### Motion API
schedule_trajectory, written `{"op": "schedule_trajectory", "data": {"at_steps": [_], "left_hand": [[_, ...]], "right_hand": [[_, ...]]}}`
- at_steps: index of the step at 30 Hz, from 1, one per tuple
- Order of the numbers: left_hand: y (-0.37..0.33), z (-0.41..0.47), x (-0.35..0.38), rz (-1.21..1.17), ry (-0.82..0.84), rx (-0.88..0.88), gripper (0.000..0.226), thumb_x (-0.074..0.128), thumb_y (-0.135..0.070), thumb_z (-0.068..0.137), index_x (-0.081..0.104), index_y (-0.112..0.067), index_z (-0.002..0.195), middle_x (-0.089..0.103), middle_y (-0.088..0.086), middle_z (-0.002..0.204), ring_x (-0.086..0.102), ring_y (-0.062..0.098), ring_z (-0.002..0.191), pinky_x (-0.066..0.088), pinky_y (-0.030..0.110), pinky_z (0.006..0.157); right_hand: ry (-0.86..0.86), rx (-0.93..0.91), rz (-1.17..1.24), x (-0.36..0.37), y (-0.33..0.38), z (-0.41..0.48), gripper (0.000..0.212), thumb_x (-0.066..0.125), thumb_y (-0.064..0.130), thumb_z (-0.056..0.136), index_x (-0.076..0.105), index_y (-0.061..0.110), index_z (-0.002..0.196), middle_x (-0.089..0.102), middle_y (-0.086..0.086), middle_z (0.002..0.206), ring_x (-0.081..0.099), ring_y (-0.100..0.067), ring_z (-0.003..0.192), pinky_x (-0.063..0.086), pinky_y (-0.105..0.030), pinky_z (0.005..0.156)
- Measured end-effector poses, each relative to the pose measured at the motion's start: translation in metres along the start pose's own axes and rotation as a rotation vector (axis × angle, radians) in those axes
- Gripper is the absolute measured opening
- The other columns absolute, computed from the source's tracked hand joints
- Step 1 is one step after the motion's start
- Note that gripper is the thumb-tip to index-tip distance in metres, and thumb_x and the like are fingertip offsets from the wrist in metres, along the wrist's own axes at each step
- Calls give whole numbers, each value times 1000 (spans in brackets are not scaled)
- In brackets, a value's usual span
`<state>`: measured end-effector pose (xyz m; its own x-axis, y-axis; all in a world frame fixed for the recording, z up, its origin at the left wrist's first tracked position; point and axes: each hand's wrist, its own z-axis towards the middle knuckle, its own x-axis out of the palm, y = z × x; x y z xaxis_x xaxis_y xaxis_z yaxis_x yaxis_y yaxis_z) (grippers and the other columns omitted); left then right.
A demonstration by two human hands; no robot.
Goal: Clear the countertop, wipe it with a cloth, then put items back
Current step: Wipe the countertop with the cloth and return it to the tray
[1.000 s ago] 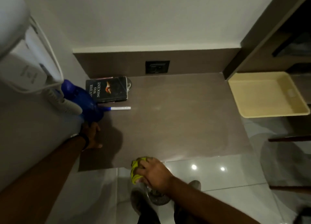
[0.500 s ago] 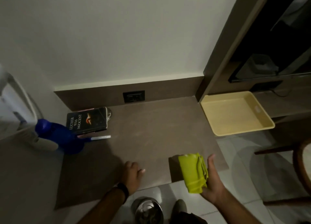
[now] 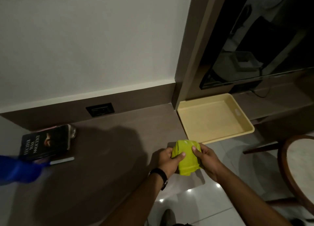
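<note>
Above the brown table's (image 3: 105, 151) right edge, the left hand (image 3: 167, 161) has joined the right hand (image 3: 206, 159), fingers of both gripping the folded yellow-green cloth (image 3: 186, 155), readying a wipe.

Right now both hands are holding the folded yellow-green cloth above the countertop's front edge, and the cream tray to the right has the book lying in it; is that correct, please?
Not quite. The head view shows the tray holding nothing; the book lies on the countertop at the far left. The left hand and right hand do hold the cloth.
</note>
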<state>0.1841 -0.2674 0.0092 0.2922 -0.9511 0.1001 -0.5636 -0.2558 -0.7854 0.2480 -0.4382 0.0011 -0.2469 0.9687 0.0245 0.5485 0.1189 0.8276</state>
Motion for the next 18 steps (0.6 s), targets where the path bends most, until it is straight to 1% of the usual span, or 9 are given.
{"op": "schedule_trajectory", "data": {"at_steps": [2,6,8,10,12,14,16,17,18], "left_hand": [[-18,14,23,24,-15,59,32,81,-17,81,70,-3,108,76,12,106,74,21,94,61,32,78],[-64,38,60,93,60,102,28,74,-11,87,68,-5,114,73,14,114,71,25,102,57,38,92],[-84,45,69,194,140,85,32,70,-13,89,67,-10,121,72,9,120,68,24,109,54,34,95],[-94,48,70,358,141,91,35,65,-18,92,63,-14,127,69,4,124,64,18,105,45,20,80],[-91,49,65,469,73,104,38,58,-19,96,54,-13,133,64,3,128,59,18,104,35,16,72],[-77,48,54,522,47,113,40,54,-19,97,48,-14,137,60,6,133,58,24,117,35,19,79],[-55,47,38,579,18,125,37,56,-21,94,52,-20,131,61,4,127,60,24,115,43,23,86],[-43,47,28,612,-6,131,33,58,-22,92,55,-22,126,61,3,122,61,23,111,48,26,90],[-30,48,18,618,-19,134,30,59,-21,91,57,-21,121,61,4,119,62,23,107,51,31,94]], "right_hand": [[-50,-58,-21,-18,19,20,28,61,14,106,69,0,129,75,-27,124,76,-33,104,64,-47,88],[-162,-144,-96,-47,69,63,31,64,18,105,69,-2,128,76,-25,117,72,-31,102,59,-54,94],[-199,-159,-132,-56,87,84,32,64,21,106,69,-2,128,74,-21,110,70,-29,97,59,-46,87],[-214,-117,-154,-59,94,104,33,63,22,106,68,0,130,71,-18,107,68,-26,88,59,-39,78],[-220,-46,-180,-59,88,124,35,62,19,107,65,1,136,67,-18,110,66,-28,90,59,-46,83],[-243,-3,-270,-57,76,145,36,60,15,108,62,-4,138,62,-19,101,59,-28,77,55,-38,70],[-258,30,-365,-55,62,164,38,58,14,109,60,-9,139,58,-20,99,56,-29,74,48,-30,60],[-261,45,-395,-54,55,171,39,58,14,109,59,-9,141,60,-22,106,60,-32,82,54,-33,65],[-269,56,-434,-52,50,178,41,57,15,109,58,-8,143,63,-24,117,66,-38,96,59,-40,79]]}}
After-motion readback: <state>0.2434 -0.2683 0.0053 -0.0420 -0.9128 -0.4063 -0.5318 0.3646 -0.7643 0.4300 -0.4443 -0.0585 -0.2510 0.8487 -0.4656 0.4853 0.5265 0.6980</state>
